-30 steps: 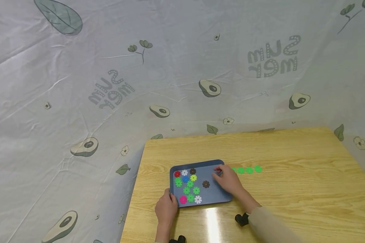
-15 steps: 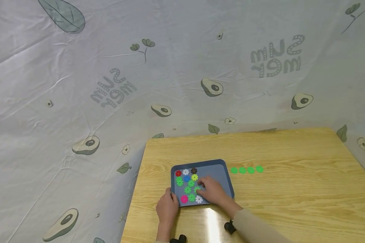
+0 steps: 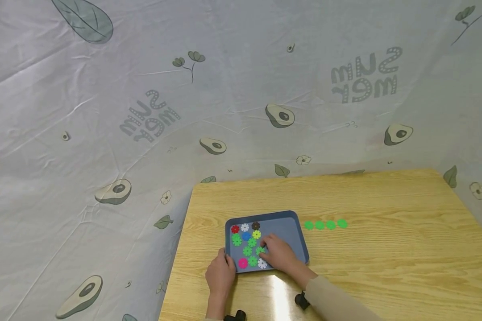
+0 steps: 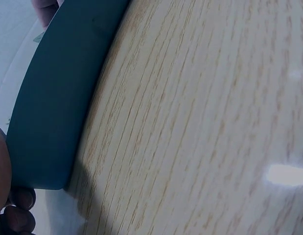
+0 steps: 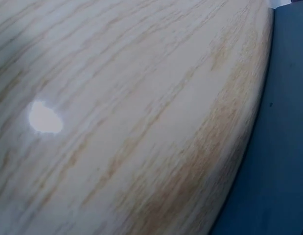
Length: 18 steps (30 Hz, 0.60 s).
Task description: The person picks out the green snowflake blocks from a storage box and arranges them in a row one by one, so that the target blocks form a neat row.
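Note:
In the head view, my left hand [image 3: 221, 272] grips the front left corner of a shallow blue-grey tray [image 3: 283, 221]. The left wrist view has the tray's dark outer wall [image 4: 60, 98] between thumb [image 4: 0, 171] and curled fingers [image 4: 20, 215]. My right hand [image 3: 280, 254] is over the tray's middle, thumb and fingertips at either side of a green notched disc [image 3: 260, 251]; whether they pinch it cannot be made out. Around it lie more notched discs: green [image 3: 247, 251], pink [image 3: 243, 263], white [image 3: 262, 263], yellow [image 3: 256, 234], blue [image 3: 246, 236], red [image 3: 235, 228], brown [image 3: 255, 225].
Several green discs [image 3: 319, 225] lie in a row on the wooden table [image 3: 385, 249], just right of the tray. A printed cloth [image 3: 241, 89] hangs behind and left of the table. In the right wrist view, table and tray wall [image 5: 278, 127] show.
My right hand has moved left and toward me, from the tray's right side to the green disc, then stays nearly still. A brown disc seen mid-tray earlier is now hidden. The left hand keeps its grip.

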Each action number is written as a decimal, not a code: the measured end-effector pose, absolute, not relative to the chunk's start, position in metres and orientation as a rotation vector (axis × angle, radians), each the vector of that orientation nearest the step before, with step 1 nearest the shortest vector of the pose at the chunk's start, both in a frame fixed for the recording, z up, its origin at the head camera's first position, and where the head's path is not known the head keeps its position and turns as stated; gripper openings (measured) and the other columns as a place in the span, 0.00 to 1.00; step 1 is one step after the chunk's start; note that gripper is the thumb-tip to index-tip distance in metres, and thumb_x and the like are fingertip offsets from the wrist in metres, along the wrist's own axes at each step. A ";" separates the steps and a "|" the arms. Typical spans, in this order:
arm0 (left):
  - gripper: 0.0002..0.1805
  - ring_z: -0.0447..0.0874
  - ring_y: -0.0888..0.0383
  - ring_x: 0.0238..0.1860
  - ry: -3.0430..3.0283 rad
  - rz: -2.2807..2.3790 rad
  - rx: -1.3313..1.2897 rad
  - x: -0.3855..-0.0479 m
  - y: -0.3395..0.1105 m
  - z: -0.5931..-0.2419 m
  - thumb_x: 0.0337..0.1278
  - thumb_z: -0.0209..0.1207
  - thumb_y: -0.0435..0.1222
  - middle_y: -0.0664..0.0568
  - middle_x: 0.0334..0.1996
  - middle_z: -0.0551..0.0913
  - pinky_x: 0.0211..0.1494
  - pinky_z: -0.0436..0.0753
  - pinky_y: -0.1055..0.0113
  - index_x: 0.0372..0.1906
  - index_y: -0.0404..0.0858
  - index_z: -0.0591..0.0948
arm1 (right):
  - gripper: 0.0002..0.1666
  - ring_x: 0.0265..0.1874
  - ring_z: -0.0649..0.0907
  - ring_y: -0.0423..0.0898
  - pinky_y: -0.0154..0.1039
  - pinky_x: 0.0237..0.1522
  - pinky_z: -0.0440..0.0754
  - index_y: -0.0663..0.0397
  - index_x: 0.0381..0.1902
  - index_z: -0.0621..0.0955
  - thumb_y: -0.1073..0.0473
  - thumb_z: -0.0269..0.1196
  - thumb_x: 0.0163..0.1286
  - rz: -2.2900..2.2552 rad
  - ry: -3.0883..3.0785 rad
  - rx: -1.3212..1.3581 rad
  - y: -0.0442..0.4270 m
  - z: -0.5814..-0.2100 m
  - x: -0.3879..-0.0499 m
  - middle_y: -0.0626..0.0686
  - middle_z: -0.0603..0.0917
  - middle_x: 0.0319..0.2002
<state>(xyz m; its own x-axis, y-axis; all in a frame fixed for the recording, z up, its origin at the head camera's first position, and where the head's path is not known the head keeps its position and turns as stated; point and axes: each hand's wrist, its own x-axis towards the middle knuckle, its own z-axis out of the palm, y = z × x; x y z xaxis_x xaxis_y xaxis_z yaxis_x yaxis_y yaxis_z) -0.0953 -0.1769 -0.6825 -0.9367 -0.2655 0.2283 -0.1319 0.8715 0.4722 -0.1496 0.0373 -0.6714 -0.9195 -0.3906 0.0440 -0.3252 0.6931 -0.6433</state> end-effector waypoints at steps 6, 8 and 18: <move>0.12 0.75 0.53 0.15 -2.768 -0.680 0.313 -0.095 -0.177 -0.683 0.64 0.62 0.33 0.44 0.22 0.84 0.16 0.71 0.55 0.49 0.34 0.85 | 0.11 0.32 0.77 0.40 0.41 0.37 0.78 0.53 0.41 0.83 0.62 0.73 0.62 -1.107 2.758 -0.618 0.039 -0.668 -0.148 0.44 0.78 0.33; 0.12 0.75 0.53 0.15 -2.775 -0.679 0.317 -0.096 -0.178 -0.683 0.64 0.62 0.33 0.44 0.23 0.84 0.17 0.71 0.54 0.50 0.34 0.85 | 0.10 0.29 0.75 0.39 0.41 0.35 0.76 0.54 0.41 0.83 0.64 0.72 0.63 -1.133 2.743 -0.625 0.040 -0.667 -0.148 0.44 0.78 0.31; 0.11 0.79 0.50 0.17 -2.773 -0.686 0.314 -0.096 -0.180 -0.685 0.65 0.63 0.35 0.44 0.25 0.86 0.18 0.73 0.53 0.49 0.35 0.86 | 0.09 0.26 0.72 0.39 0.39 0.33 0.73 0.54 0.41 0.82 0.65 0.71 0.65 -1.235 2.728 -0.548 0.048 -0.654 -0.153 0.41 0.75 0.28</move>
